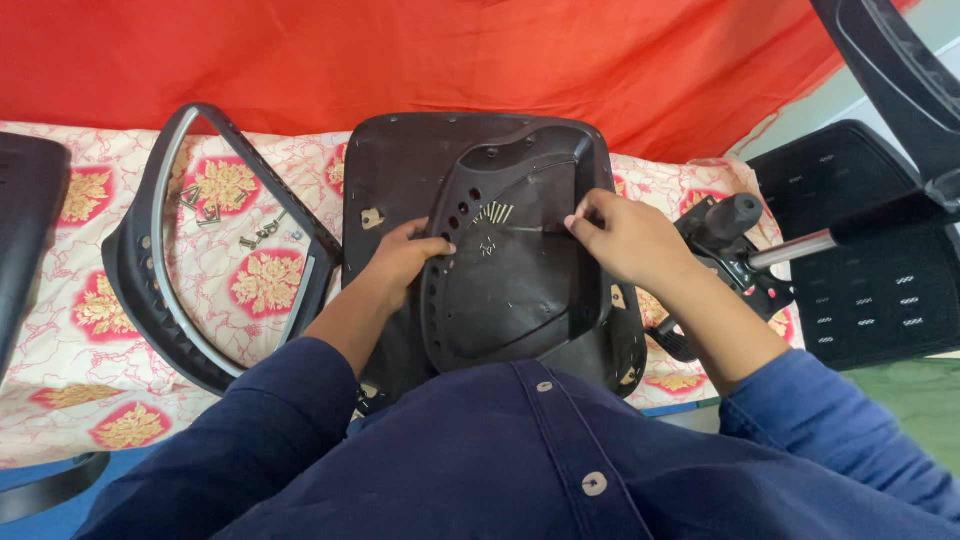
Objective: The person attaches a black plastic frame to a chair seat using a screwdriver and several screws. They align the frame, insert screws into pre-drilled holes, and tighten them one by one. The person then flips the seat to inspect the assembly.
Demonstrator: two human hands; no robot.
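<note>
Screws [493, 212] lie loose at twelve o'clock inside the black seat shell [510, 290], none visibly driven yet, while the left hand [402, 258] grips its nine o'clock rim and the right hand [625, 237] pinches one screw.

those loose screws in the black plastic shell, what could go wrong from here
1. The loose screws lie unsecured in the curved black shell; if the left hand gripping its edge tilts it, they could slide out onto the patterned cloth.
2. The right hand pinches something small near the screws; a slip might scatter them.
3. More small hardware lies on the busy cloth, where pieces may be overlooked.
</note>
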